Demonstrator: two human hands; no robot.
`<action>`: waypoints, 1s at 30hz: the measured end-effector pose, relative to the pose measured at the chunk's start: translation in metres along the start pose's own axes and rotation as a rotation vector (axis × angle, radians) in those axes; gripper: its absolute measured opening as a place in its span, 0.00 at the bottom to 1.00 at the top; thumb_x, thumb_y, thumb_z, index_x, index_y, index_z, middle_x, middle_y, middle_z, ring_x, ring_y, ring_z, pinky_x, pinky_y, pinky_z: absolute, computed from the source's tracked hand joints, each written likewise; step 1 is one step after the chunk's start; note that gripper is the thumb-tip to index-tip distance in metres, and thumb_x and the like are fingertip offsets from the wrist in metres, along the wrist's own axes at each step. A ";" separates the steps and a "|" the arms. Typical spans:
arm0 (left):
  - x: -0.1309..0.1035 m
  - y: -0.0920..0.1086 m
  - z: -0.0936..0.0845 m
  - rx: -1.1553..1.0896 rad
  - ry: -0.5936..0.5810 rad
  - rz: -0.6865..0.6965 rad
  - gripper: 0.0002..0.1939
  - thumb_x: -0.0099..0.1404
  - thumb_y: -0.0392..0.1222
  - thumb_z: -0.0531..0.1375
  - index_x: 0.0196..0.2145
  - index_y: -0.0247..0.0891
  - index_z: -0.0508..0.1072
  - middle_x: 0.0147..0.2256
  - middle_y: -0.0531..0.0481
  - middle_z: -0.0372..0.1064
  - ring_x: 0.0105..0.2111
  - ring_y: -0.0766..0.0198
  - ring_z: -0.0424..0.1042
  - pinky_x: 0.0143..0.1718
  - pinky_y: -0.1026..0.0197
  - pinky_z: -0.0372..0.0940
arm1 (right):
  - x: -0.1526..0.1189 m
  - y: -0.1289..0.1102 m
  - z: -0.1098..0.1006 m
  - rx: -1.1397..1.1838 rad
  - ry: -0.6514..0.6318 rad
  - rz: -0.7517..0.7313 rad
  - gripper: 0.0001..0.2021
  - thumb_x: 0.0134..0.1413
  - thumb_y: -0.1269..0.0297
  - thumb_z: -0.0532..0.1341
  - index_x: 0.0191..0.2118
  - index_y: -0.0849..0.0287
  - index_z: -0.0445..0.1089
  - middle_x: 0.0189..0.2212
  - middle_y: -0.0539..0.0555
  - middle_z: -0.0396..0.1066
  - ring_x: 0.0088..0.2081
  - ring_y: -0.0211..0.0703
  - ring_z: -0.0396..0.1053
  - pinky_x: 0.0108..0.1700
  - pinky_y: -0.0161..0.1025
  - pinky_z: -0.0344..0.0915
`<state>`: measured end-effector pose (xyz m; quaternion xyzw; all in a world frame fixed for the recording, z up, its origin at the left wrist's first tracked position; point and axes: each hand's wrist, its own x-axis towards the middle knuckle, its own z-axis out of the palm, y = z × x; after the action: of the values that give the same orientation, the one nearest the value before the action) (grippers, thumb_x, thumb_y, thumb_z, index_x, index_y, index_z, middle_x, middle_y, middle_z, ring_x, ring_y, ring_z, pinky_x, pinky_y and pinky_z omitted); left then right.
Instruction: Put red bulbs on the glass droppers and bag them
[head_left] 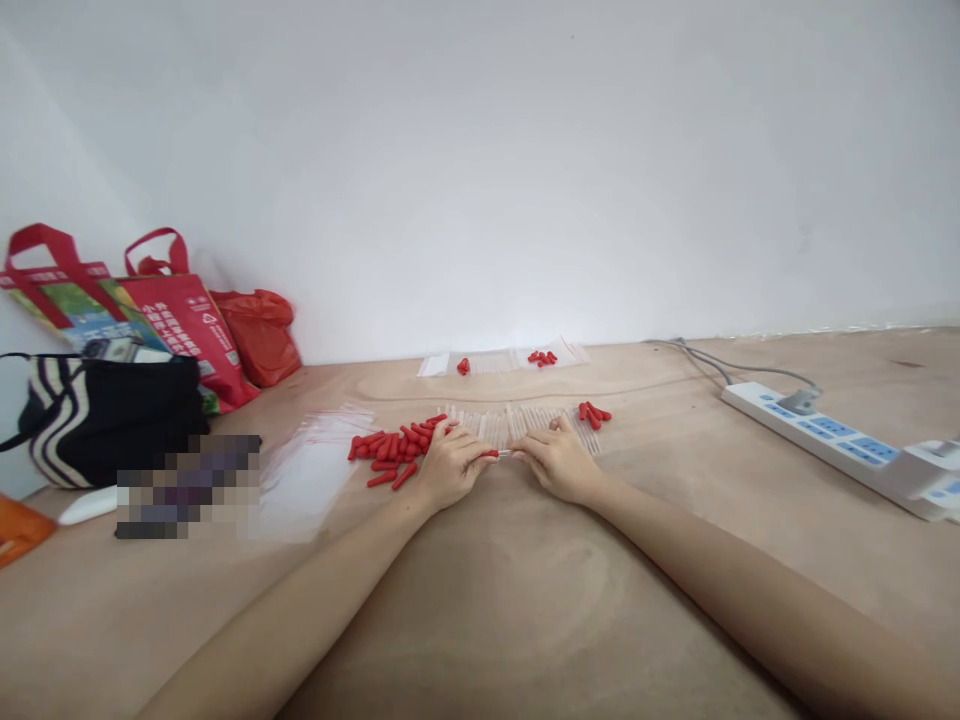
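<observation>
At the middle of the table my left hand [451, 468] pinches a small red rubber dropper bulb [490, 454]. Facing it, my right hand [561, 462] grips a thin clear dropper tube [505, 453], whose end meets the bulb; whether it sits inside cannot be made out. A pile of red bulbs [386, 447] lies beside my left hand, and part of it is hidden behind the fingers. Behind both hands, clear tubes [480, 428] are laid side by side in rows. Several more red bulbs [595, 414] rest at the right end of these tubes.
Clear zip bags [307, 470] lie left of the pile. Filled bags [491, 362] with tubes and bulbs lie near the wall. A white power strip [832, 437] stands at right. Shopping bags [187, 325] and a black bag [127, 410] crowd the left, near a pixelated object [187, 490].
</observation>
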<state>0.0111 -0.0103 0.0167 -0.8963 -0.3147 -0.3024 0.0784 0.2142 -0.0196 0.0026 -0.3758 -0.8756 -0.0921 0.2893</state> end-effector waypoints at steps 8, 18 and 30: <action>0.000 -0.003 0.003 0.059 -0.004 -0.129 0.14 0.59 0.45 0.56 0.43 0.39 0.67 0.39 0.47 0.69 0.40 0.57 0.64 0.45 0.52 0.52 | -0.004 -0.002 -0.002 -0.119 0.085 0.062 0.10 0.56 0.65 0.50 0.33 0.57 0.69 0.31 0.54 0.68 0.35 0.42 0.60 0.38 0.41 0.44; -0.002 -0.008 0.009 0.053 -0.087 -0.245 0.12 0.57 0.45 0.57 0.39 0.39 0.70 0.42 0.46 0.66 0.43 0.56 0.63 0.48 0.51 0.54 | 0.005 0.053 -0.027 0.012 0.085 0.734 0.08 0.50 0.67 0.53 0.32 0.61 0.69 0.30 0.55 0.70 0.32 0.39 0.66 0.33 0.34 0.54; 0.000 -0.005 0.005 0.051 -0.154 -0.283 0.12 0.59 0.46 0.55 0.39 0.40 0.70 0.41 0.48 0.68 0.44 0.57 0.64 0.51 0.47 0.47 | 0.005 0.068 -0.034 0.012 -0.125 0.907 0.13 0.45 0.60 0.55 0.37 0.62 0.65 0.32 0.57 0.71 0.33 0.44 0.67 0.29 0.34 0.56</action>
<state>0.0111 -0.0049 0.0122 -0.8613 -0.4504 -0.2328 0.0332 0.2750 0.0179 0.0292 -0.7242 -0.6389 0.0720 0.2493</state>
